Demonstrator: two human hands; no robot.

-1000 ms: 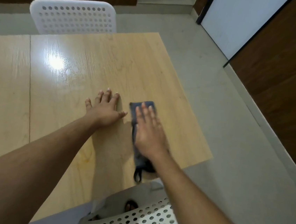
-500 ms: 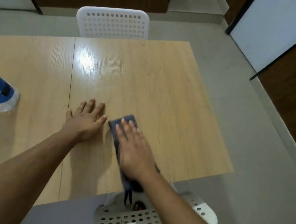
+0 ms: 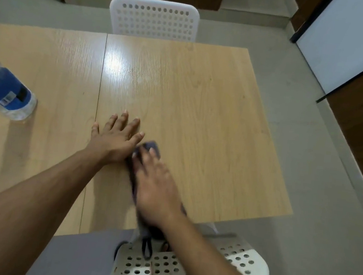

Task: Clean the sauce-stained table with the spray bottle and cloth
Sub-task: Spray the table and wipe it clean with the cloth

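Note:
My right hand (image 3: 156, 184) lies flat on a dark blue-grey cloth (image 3: 152, 146) and presses it onto the light wooden table (image 3: 200, 121) near the front edge; the hand is blurred. The cloth's tail with a loop hangs over the table's front edge. Just left of the cloth, my left hand (image 3: 117, 137) rests flat on the table with fingers spread. A clear bottle with a blue label (image 3: 6, 93) stands on the table at the far left, its top cut off by the frame. No sauce stain is plainly visible.
A white perforated chair (image 3: 153, 19) stands at the table's far side. Another white perforated chair (image 3: 186, 270) sits below the front edge under my arms. Grey floor runs along the right, with a white door and brown walls beyond.
My right hand has slid the cloth leftward until it touches my left hand. The view has swung left, bringing the bottle into sight.

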